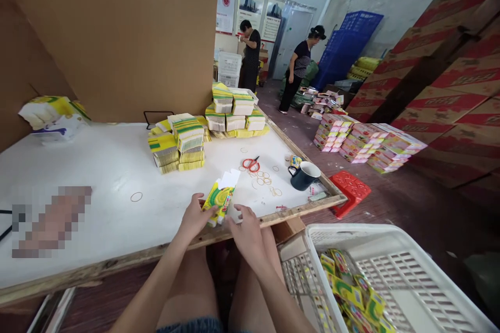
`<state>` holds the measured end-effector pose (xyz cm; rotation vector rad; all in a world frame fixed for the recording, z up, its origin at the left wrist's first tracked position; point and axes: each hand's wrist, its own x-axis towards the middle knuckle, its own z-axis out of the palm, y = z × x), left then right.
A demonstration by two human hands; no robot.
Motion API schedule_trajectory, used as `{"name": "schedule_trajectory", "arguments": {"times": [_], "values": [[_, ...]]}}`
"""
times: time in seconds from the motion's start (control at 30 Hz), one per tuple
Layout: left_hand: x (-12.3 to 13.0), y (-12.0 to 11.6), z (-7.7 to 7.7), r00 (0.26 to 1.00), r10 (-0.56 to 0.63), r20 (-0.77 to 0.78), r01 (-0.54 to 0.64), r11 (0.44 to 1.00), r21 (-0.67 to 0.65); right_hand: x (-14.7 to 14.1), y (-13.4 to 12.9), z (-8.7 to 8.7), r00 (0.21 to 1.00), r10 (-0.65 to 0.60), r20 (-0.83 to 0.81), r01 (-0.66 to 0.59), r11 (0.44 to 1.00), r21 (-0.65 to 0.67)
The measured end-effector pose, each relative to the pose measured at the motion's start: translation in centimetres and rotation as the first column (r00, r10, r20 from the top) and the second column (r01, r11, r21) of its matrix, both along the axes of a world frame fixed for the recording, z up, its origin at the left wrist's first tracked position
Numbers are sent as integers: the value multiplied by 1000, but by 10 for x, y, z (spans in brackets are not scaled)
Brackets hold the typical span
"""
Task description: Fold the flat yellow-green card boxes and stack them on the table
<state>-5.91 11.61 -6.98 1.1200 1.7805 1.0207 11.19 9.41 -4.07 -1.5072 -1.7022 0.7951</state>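
Observation:
A yellow and green carton (219, 200) with white flaps raised at its top is held over the front edge of the white table. My left hand (196, 217) grips its left side, thumb across the front. My right hand (246, 226) is beside the lower right of the carton, fingers curved and apart; whether it touches the carton is hard to tell. Stacks of flat yellow and white cartons (188, 135) stand farther back. Red-handled scissors (251, 165) and loose rubber bands (263, 178) lie right of the carton.
A dark mug (303, 176) stands near the table's right corner. A white basket (390, 239) holding yellow packs is at the lower right, with a red stool (350, 191) behind it. Cardboard walls the table's back. Two people stand beyond.

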Motion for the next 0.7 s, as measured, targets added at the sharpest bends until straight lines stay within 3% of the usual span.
{"name": "schedule_trajectory", "arguments": {"times": [0.1, 0.2, 0.37, 0.57, 0.7], "values": [[-3, 8, 8, 994, 5, 111, 3, 998, -69, -24, 28, -11, 998, 49, -29, -51, 997, -51], [-4, 13, 17, 974, 4, 228, 17, 996, -91, -28, 37, -19, 989, 118, -86, -123, 991, -57], [5, 15, 22, 899, -3, 438, 26, 999, -46, -17, 30, -21, 957, 220, -188, -222, 975, 9], [16, 6, 15, 760, 58, 647, -110, 993, 39, -16, 14, -15, 939, 297, -176, -272, 950, 151], [16, 3, 15, 649, 84, 756, -179, 983, 45, -17, 10, -14, 953, 270, -139, -239, 949, 205]]}}
